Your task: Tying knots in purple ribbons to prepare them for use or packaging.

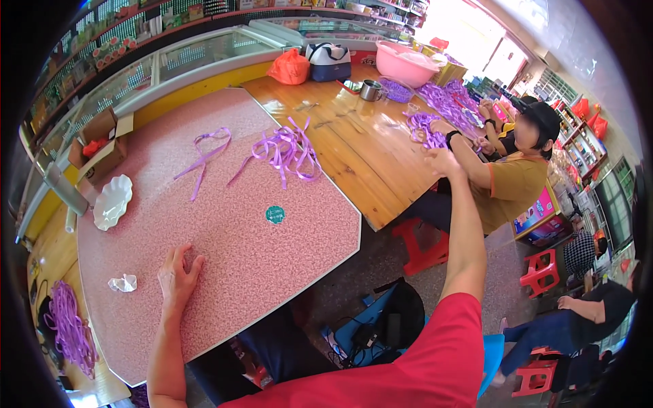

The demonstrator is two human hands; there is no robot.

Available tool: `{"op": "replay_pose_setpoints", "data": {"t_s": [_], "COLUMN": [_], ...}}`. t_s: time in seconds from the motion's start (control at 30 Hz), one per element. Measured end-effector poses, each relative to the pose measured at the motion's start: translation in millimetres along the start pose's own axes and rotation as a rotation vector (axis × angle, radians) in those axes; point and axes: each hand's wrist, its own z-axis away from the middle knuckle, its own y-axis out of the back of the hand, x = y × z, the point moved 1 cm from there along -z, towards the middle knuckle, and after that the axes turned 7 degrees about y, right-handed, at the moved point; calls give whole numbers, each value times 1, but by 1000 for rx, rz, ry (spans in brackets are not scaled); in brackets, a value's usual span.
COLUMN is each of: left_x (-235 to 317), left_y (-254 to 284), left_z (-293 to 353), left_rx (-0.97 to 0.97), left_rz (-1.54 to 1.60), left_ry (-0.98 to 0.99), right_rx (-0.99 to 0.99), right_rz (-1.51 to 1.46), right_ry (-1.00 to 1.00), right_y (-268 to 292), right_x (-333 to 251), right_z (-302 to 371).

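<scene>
Shop shelves (146, 30) and glass-topped freezers (204, 60) curve behind the pink speckled table (228, 272) I am watching. At far left I see a bundle of purple ribbon (70, 330) on a wooden surface. Next come a cardboard box (102, 146) with something red inside, a white scalloped dish (113, 202) and a crumpled white scrap (123, 283), all on the pink top. My left hand (178, 275) rests near its front edge, fingers loosely parted and slightly bent, holding nothing. Beyond it lie a looped purple strip (202, 160), a round green sticker (275, 215) and a loose purple tangle (284, 151) near the wooden table (354, 156). That table bears an orange bag (290, 66), a steel mug (371, 90) and a pink basin (406, 64). My right hand (443, 164) reaches over its edge, beside a co-worker's forearm (472, 160); from here I can't tell how far its fingers are parted or whether they grip anything. Just past it sits a purple ribbon heap (427, 131).
</scene>
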Motion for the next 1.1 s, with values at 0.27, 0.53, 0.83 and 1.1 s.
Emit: {"op": "replay_pose_setpoints", "data": {"t_s": [0.27, 0.53, 0.83, 1.1], "left_x": [8, -5, -6, -12], "left_y": [-11, 11, 5, -1], "left_z": [-7, 4, 4, 0], "left_rx": [12, 19, 21, -7], "left_rz": [52, -26, -6, -9], "left_ry": [-47, 7, -4, 48], "right_rx": [238, -260, 65, -449], "right_rz": [290, -223, -340, -280], "right_ry": [-384, -299, -383, -138], "right_y": [87, 60, 52, 30], "right_x": [78, -43, -31, -92], "right_z": [-26, 0, -3, -9]}}
